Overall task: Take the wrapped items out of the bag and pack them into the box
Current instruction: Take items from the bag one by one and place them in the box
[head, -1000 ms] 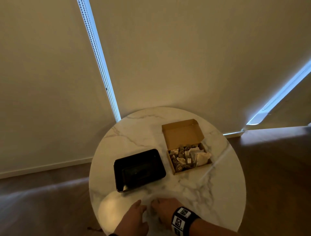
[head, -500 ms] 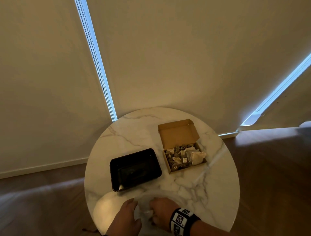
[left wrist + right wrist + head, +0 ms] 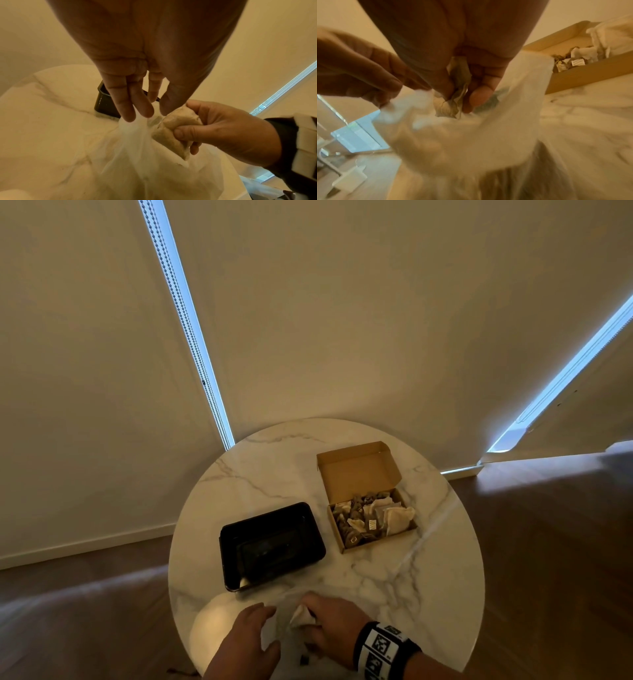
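Observation:
A thin translucent white bag [image 3: 285, 632] [image 3: 137, 155] [image 3: 471, 135] lies at the near edge of the round marble table [image 3: 411, 594]. My left hand [image 3: 250, 635] [image 3: 145, 108] [image 3: 359, 70] pinches the bag's rim and holds the mouth up. My right hand [image 3: 332, 625] [image 3: 223, 132] [image 3: 462, 88] grips a beige paper-wrapped item [image 3: 301, 616] [image 3: 173, 125] [image 3: 453, 106] just above the bag's mouth. The open cardboard box [image 3: 376, 542] [image 3: 573, 75] stands at the far right of the table, its lid folded back, with several wrapped items inside.
A black plastic tray [image 3: 267, 510] [image 3: 102, 102] sits left of the box, just beyond my hands. The table's edge curves close on all sides, with wooden floor [image 3: 548, 542] around it and a wall behind.
My right hand, earlier down at the bag's mouth, now grips a wrapped item lifted clear of it. The left hand has kept its place at the bag's rim.

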